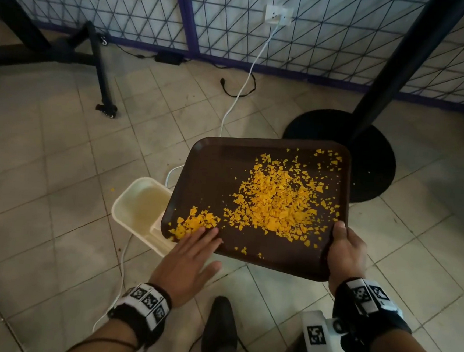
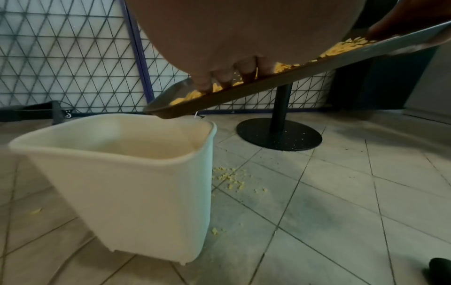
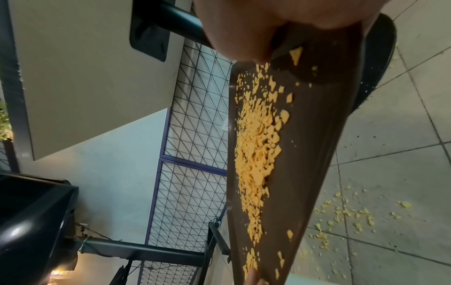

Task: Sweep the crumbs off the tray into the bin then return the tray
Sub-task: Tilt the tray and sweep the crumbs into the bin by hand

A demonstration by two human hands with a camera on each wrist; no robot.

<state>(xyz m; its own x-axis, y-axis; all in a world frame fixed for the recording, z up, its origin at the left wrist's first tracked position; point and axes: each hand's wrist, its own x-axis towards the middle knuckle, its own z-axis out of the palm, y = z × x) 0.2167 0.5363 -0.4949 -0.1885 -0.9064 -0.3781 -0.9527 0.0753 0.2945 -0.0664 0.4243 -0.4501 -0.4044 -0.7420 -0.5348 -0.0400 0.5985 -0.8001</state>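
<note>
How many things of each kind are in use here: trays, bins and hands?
tray: 1
bin: 1
hands: 2, the left hand and the right hand
Total: 4

Probably a café or canteen corner: a pedestal table base [image 1: 339, 154] is standing on beige floor tiles [image 1: 44, 159], just before a wire-grid partition [image 1: 336, 30].

Left hand [image 2: 234, 48] fingers [image 2: 202, 81] press yellow crumbs [image 2: 185, 97] on tilted tray [image 2: 268, 81] over white bin [image 2: 136, 185].
</note>
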